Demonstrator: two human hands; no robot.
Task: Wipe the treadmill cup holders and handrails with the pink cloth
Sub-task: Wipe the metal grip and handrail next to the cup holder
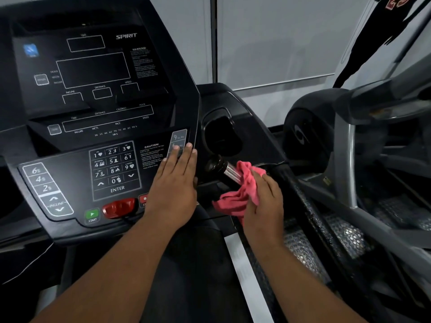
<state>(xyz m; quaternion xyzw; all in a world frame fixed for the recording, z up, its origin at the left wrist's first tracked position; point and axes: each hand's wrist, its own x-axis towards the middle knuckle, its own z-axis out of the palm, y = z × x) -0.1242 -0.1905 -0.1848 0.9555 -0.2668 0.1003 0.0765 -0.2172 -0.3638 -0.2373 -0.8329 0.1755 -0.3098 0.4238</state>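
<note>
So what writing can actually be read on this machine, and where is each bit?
"SPIRIT": top of the console.
"WARNING!": upper notice; its small print is blurred.
"CAUTION!": lower notice; print blurred too.
"ENTER", digits "0" to "9": keypad; tiny captions unreadable.
"START": below the green button.
"6", "4", "2", "INCLINE": left key strip.
"9": right key strip.
"DISTANCE", "SPEED", "CALORIES", "PACE": beside the display windows.

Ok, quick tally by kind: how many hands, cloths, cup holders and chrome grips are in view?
hands: 2, left hand and right hand
pink cloth: 1
cup holder: 1
chrome grip: 1
total: 5
</note>
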